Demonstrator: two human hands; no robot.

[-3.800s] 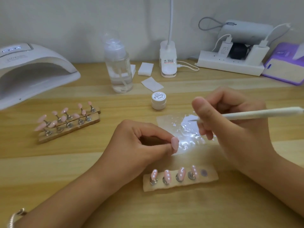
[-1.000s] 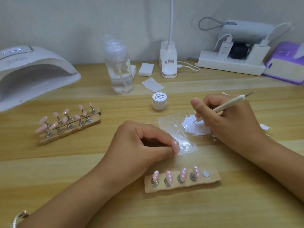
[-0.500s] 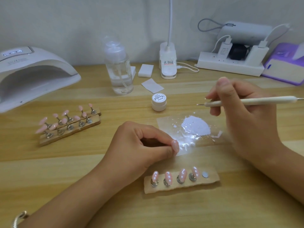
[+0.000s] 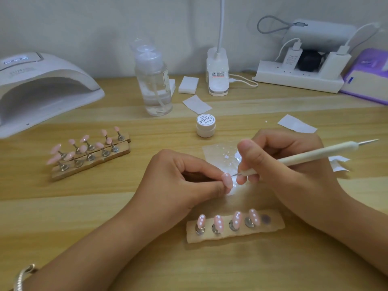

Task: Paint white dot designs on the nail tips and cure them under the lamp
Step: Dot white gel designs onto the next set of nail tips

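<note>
The curing lamp (image 4: 42, 85) sits far left, with a rack (image 4: 122, 149) of plain pink tips near it. In the middle, the left hand (image 4: 178, 181) pinches one pink nail tip (image 4: 227, 180). The right hand (image 4: 289, 179) grips a dotting pen (image 4: 315, 154) whose point touches that tip, just beyond a strip (image 4: 273, 225) of four dotted tips.

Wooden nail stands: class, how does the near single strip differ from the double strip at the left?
The near wooden strip holds four pink tips with white dots; the left double strip holds more tips, plain pink. The near strip has one empty spot; the left strip looks full. Both are wood with metal bases.
</note>
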